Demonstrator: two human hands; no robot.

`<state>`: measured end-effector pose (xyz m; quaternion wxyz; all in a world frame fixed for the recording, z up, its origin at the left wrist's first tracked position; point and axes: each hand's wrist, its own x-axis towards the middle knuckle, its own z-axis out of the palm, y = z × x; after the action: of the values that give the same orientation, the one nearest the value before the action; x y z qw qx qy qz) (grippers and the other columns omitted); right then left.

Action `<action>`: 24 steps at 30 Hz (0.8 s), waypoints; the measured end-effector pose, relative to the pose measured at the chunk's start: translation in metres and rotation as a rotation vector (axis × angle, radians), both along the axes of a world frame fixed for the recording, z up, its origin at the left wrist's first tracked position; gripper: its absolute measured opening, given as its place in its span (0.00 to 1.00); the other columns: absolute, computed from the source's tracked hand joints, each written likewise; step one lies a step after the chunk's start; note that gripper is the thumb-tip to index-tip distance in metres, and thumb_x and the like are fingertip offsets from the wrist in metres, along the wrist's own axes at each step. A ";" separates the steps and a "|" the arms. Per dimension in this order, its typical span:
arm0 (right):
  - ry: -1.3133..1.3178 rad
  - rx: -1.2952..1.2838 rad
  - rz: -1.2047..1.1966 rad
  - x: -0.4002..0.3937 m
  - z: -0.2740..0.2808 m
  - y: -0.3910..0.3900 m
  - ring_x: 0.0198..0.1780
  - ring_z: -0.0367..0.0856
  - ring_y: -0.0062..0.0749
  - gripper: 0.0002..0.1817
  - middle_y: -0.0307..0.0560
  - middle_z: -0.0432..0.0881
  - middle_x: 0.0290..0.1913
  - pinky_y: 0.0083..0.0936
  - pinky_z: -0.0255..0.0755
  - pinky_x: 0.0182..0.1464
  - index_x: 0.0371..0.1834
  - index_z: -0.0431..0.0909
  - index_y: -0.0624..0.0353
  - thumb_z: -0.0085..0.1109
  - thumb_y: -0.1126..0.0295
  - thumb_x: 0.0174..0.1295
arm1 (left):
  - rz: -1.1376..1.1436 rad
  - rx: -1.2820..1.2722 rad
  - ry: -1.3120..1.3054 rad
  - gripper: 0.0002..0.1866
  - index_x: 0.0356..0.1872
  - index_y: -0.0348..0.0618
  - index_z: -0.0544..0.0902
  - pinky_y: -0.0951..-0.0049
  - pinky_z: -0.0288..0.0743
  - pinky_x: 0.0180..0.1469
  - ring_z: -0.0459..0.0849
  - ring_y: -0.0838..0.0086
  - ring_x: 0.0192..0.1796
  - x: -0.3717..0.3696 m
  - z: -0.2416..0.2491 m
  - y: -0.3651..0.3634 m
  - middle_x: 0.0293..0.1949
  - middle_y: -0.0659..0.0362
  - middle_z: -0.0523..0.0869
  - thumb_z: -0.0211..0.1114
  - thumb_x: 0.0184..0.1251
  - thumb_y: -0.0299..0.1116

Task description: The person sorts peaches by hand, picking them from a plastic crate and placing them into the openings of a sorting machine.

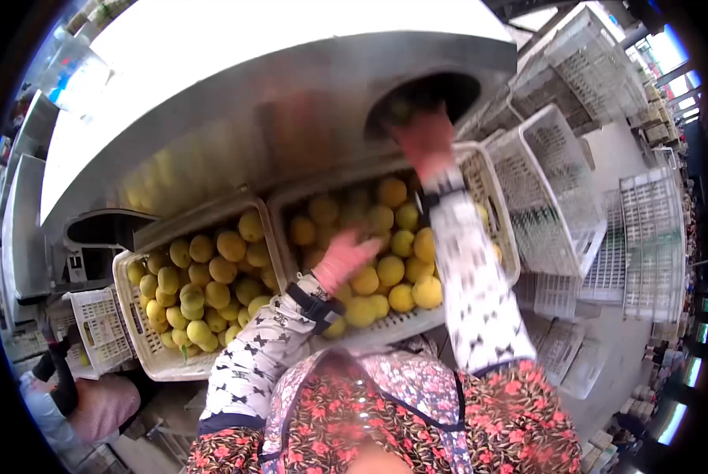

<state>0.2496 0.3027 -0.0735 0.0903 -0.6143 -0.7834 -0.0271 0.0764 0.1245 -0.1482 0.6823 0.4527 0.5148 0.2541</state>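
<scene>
My left hand (346, 257), in a pink glove, is over a white plastic crate (386, 326) of round yellow-green fruits (391, 270). Its thumb stands apart from the other fingers, close above the fruits, and the hand is somewhat blurred. Further up, my right hand (427, 142), also pink, reaches into a dark oval opening (463, 91) in the metal machine's side (235, 130). Its fingers are smeared and lost in the shadow, where a dim greenish shape shows near them; I cannot tell whether they hold it.
A second crate (182, 365) of similar fruits (216, 294) adjoins on the left. Another dark opening (111, 229) is in the metal further left. Several white crates (540, 170) stand at the right. At lower left is another person (93, 407).
</scene>
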 end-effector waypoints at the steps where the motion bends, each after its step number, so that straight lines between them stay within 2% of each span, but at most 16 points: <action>1: 0.104 -0.060 -0.020 -0.003 0.015 -0.001 0.50 0.82 0.52 0.31 0.62 0.82 0.50 0.38 0.75 0.57 0.58 0.77 0.65 0.73 0.59 0.53 | -0.213 0.072 0.167 0.33 0.65 0.37 0.74 0.61 0.74 0.63 0.76 0.61 0.64 0.000 -0.006 -0.016 0.63 0.50 0.78 0.68 0.64 0.48; 2: 0.208 -0.116 -0.044 -0.007 0.030 -0.002 0.49 0.83 0.51 0.30 0.61 0.83 0.48 0.37 0.74 0.57 0.58 0.78 0.65 0.72 0.59 0.54 | -0.424 0.153 0.329 0.35 0.66 0.39 0.74 0.59 0.74 0.64 0.75 0.57 0.65 -0.003 -0.012 -0.030 0.64 0.48 0.76 0.69 0.61 0.48; 4: 0.685 0.282 0.031 0.023 0.024 -0.044 0.48 0.83 0.50 0.29 0.59 0.84 0.46 0.37 0.74 0.57 0.57 0.79 0.64 0.71 0.59 0.55 | -0.841 0.318 0.597 0.38 0.67 0.42 0.73 0.56 0.73 0.65 0.73 0.48 0.68 0.002 -0.024 -0.061 0.68 0.43 0.71 0.73 0.55 0.47; 5: 0.548 0.152 0.014 0.036 0.016 -0.071 0.50 0.83 0.49 0.31 0.59 0.83 0.47 0.37 0.75 0.56 0.59 0.78 0.64 0.72 0.58 0.54 | -0.890 0.362 0.638 0.39 0.67 0.44 0.73 0.56 0.74 0.63 0.73 0.47 0.66 0.004 -0.027 -0.065 0.67 0.44 0.72 0.73 0.54 0.48; 6: 0.479 -0.209 0.016 0.047 0.015 -0.092 0.54 0.81 0.51 0.34 0.60 0.81 0.53 0.39 0.75 0.56 0.61 0.76 0.64 0.72 0.57 0.53 | -0.940 0.408 0.679 0.40 0.68 0.45 0.73 0.56 0.75 0.62 0.74 0.47 0.65 0.007 -0.029 -0.068 0.67 0.44 0.72 0.73 0.52 0.48; 8: 0.115 -0.517 -0.005 0.067 -0.034 -0.122 0.52 0.80 0.53 0.39 0.61 0.77 0.56 0.40 0.76 0.56 0.66 0.70 0.61 0.72 0.56 0.51 | -1.032 0.504 0.770 0.42 0.68 0.48 0.72 0.56 0.76 0.59 0.75 0.47 0.62 0.013 -0.033 -0.073 0.65 0.45 0.73 0.73 0.49 0.49; 9: -0.039 -0.648 -0.030 0.068 -0.045 -0.135 0.52 0.80 0.53 0.42 0.61 0.76 0.58 0.39 0.77 0.56 0.69 0.68 0.60 0.72 0.56 0.50 | -1.028 0.578 0.813 0.42 0.67 0.48 0.72 0.56 0.77 0.55 0.76 0.50 0.59 0.015 -0.039 -0.077 0.63 0.47 0.74 0.73 0.48 0.51; 12: -0.332 -0.629 0.114 0.074 -0.095 -0.156 0.52 0.79 0.53 0.47 0.62 0.71 0.63 0.38 0.78 0.55 0.72 0.62 0.61 0.73 0.56 0.48 | -1.078 0.579 0.868 0.40 0.67 0.48 0.73 0.56 0.77 0.54 0.77 0.50 0.59 0.019 -0.030 -0.071 0.60 0.49 0.76 0.71 0.50 0.52; 13: -0.410 -0.581 0.119 0.071 -0.110 -0.162 0.54 0.78 0.55 0.49 0.63 0.68 0.65 0.39 0.78 0.54 0.72 0.62 0.63 0.74 0.57 0.46 | -1.023 0.618 0.868 0.39 0.65 0.48 0.74 0.56 0.77 0.54 0.77 0.51 0.58 0.019 -0.036 -0.069 0.59 0.49 0.76 0.71 0.51 0.53; 15: -0.389 -0.548 0.126 0.073 -0.115 -0.163 0.54 0.78 0.55 0.49 0.63 0.68 0.65 0.39 0.78 0.54 0.71 0.62 0.62 0.75 0.57 0.45 | -0.920 0.695 0.862 0.36 0.62 0.47 0.77 0.55 0.77 0.53 0.79 0.51 0.57 0.020 -0.050 -0.066 0.57 0.49 0.78 0.69 0.53 0.54; 18: -0.376 -0.518 0.197 0.086 -0.123 -0.168 0.55 0.78 0.56 0.49 0.65 0.66 0.66 0.40 0.78 0.54 0.70 0.63 0.62 0.76 0.58 0.44 | -0.854 0.489 0.784 0.31 0.54 0.46 0.81 0.54 0.76 0.54 0.78 0.51 0.57 0.031 -0.061 -0.047 0.57 0.49 0.78 0.69 0.53 0.56; 19: -0.378 -0.508 0.239 0.092 -0.124 -0.167 0.55 0.78 0.57 0.48 0.66 0.65 0.67 0.41 0.78 0.55 0.70 0.64 0.63 0.77 0.59 0.44 | -0.838 0.522 0.813 0.29 0.48 0.44 0.83 0.54 0.75 0.57 0.78 0.52 0.57 0.035 -0.064 -0.046 0.55 0.48 0.78 0.69 0.54 0.56; 22: -0.016 -0.501 0.263 0.089 -0.066 -0.164 0.53 0.81 0.54 0.36 0.64 0.71 0.61 0.41 0.80 0.50 0.63 0.69 0.63 0.71 0.63 0.50 | -0.820 0.699 0.944 0.30 0.48 0.42 0.82 0.54 0.73 0.59 0.77 0.53 0.59 0.045 -0.080 -0.044 0.55 0.47 0.78 0.69 0.54 0.56; 23: 0.179 -0.603 0.019 0.091 -0.065 -0.161 0.56 0.81 0.48 0.42 0.61 0.73 0.62 0.36 0.77 0.57 0.65 0.67 0.65 0.75 0.61 0.48 | -0.766 0.661 0.903 0.30 0.49 0.41 0.82 0.54 0.73 0.59 0.77 0.53 0.59 0.046 -0.092 -0.045 0.55 0.46 0.78 0.69 0.54 0.56; 24: 0.489 -0.617 -0.011 0.096 -0.066 -0.160 0.57 0.80 0.45 0.44 0.60 0.73 0.62 0.35 0.77 0.58 0.67 0.66 0.65 0.76 0.60 0.47 | -0.714 0.626 0.859 0.31 0.50 0.41 0.81 0.54 0.72 0.60 0.76 0.53 0.60 0.046 -0.103 -0.044 0.55 0.46 0.78 0.70 0.54 0.56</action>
<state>0.3453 0.1428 -0.1393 0.0853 -0.6051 -0.7067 0.3564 0.1226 0.0801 -0.2509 0.2932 0.8357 0.4612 -0.0545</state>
